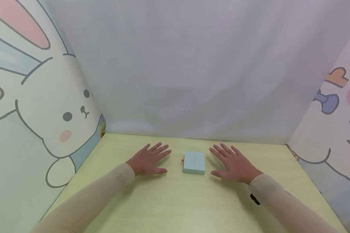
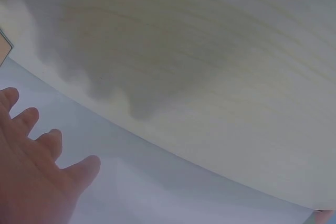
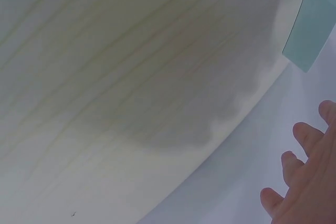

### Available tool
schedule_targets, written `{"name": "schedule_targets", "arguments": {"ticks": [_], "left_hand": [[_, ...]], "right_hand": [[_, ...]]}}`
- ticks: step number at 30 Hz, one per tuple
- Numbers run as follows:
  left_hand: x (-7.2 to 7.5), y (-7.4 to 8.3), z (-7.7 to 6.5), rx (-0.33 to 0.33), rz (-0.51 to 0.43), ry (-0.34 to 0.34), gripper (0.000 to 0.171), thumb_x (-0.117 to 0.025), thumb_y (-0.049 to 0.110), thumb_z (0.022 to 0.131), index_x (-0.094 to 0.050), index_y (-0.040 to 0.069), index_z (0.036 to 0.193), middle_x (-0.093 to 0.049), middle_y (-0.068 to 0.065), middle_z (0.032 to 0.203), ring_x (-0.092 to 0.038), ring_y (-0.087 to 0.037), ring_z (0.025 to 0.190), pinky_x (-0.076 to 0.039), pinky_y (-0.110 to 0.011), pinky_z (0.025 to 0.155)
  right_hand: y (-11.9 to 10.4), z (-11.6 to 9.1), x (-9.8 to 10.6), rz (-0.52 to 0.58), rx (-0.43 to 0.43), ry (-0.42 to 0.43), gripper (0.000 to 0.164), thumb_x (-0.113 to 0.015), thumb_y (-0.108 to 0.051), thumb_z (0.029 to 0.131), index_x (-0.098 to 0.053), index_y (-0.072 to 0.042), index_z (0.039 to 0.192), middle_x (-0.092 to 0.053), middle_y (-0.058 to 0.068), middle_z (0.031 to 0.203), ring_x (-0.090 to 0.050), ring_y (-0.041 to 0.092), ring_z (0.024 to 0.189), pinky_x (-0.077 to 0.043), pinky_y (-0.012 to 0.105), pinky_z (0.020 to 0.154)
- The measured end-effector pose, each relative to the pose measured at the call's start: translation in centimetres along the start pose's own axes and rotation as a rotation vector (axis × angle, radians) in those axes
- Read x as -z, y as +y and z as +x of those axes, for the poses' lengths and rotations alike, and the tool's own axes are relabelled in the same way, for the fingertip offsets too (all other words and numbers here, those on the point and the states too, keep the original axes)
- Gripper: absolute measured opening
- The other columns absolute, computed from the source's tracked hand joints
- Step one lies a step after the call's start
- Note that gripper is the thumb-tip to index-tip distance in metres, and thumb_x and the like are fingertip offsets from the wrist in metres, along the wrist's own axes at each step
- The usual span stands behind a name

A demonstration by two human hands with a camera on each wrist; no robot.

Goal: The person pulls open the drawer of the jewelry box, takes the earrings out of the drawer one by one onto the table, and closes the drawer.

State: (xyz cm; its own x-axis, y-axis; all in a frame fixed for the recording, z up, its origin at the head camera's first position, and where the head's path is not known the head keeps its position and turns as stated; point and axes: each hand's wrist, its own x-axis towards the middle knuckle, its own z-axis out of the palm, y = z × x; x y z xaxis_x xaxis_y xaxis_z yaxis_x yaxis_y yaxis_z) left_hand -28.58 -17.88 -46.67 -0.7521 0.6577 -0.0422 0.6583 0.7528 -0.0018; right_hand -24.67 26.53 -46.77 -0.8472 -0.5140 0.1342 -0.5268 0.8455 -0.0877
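Note:
A small, flat, pale blue-green box [image 1: 194, 161] lies on the light wooden table, with a little brown tab [image 1: 182, 160] sticking out at its left side. To the left of the box is my left hand [image 1: 148, 160], palm down, fingers straight and spread, holding nothing. My right hand [image 1: 234, 164] mirrors it on the box's right, also spread and holding nothing. Both hands stay apart from the box and cast shadows on the table. In the right wrist view, the box [image 3: 314, 24] shows at the upper right, beyond the fingertips [image 3: 302, 129].
The wooden table [image 1: 169, 207] ends at a pale hanging curtain [image 1: 192, 71] behind the box. Side panels printed with cartoon animals, a rabbit [image 1: 61, 106] among them, border the table on the left and right.

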Motion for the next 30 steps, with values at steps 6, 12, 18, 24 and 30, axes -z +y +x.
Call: {"name": "schedule_targets", "arguments": {"ticks": [6, 12, 18, 24, 30], "left_hand": [[0.2, 0.2, 0.0, 0.005, -0.015, -0.005, 0.090, -0.062, 0.074, 0.112, -0.037, 0.029, 0.187, -0.036, -0.002, 0.197, -0.031, -0.038, 0.185, -0.032, -0.075, 0.145], [0.3, 0.3, -0.1, 0.008, -0.014, 0.000, 0.090, -0.063, 0.073, 0.112, -0.038, 0.029, 0.187, -0.036, -0.002, 0.196, -0.033, -0.038, 0.184, -0.033, -0.074, 0.145], [0.3, 0.4, -0.1, 0.008, -0.003, 0.000, 0.090, -0.062, 0.074, 0.113, -0.038, 0.028, 0.187, -0.036, -0.002, 0.196, -0.033, -0.037, 0.184, -0.034, -0.073, 0.145], [0.4, 0.5, 0.1, 0.013, -0.006, -0.003, 0.090, -0.064, 0.073, 0.112, -0.041, 0.027, 0.186, -0.038, -0.003, 0.196, -0.034, -0.037, 0.184, -0.035, -0.072, 0.145], [0.5, 0.7, 0.1, 0.017, -0.001, -0.011, 0.088, -0.063, 0.073, 0.112, -0.043, 0.027, 0.185, -0.039, -0.002, 0.195, -0.035, -0.036, 0.184, -0.036, -0.071, 0.145]], "right_hand": [[-0.2, 0.2, -0.1, -0.001, -0.008, -0.023, 0.099, -0.069, -0.077, 0.108, -0.038, -0.024, 0.187, -0.041, 0.010, 0.194, -0.037, 0.046, 0.181, -0.028, 0.076, 0.145], [-0.2, 0.3, -0.3, -0.015, 0.006, -0.016, 0.099, -0.068, -0.077, 0.108, -0.038, -0.024, 0.187, -0.042, 0.010, 0.193, -0.038, 0.046, 0.180, -0.030, 0.077, 0.145], [-0.3, 0.5, -0.5, -0.007, 0.011, -0.018, 0.100, -0.067, -0.078, 0.108, -0.037, -0.025, 0.187, -0.041, 0.010, 0.194, -0.038, 0.046, 0.181, -0.029, 0.076, 0.145], [-0.5, 0.9, -0.8, -0.007, 0.021, -0.015, 0.100, -0.067, -0.079, 0.108, -0.037, -0.025, 0.187, -0.042, 0.009, 0.193, -0.038, 0.045, 0.181, -0.031, 0.076, 0.145], [-0.9, 1.2, -0.9, -0.009, 0.039, -0.001, 0.100, -0.067, -0.079, 0.108, -0.039, -0.025, 0.186, -0.044, 0.010, 0.192, -0.040, 0.046, 0.180, -0.033, 0.076, 0.144]]}}
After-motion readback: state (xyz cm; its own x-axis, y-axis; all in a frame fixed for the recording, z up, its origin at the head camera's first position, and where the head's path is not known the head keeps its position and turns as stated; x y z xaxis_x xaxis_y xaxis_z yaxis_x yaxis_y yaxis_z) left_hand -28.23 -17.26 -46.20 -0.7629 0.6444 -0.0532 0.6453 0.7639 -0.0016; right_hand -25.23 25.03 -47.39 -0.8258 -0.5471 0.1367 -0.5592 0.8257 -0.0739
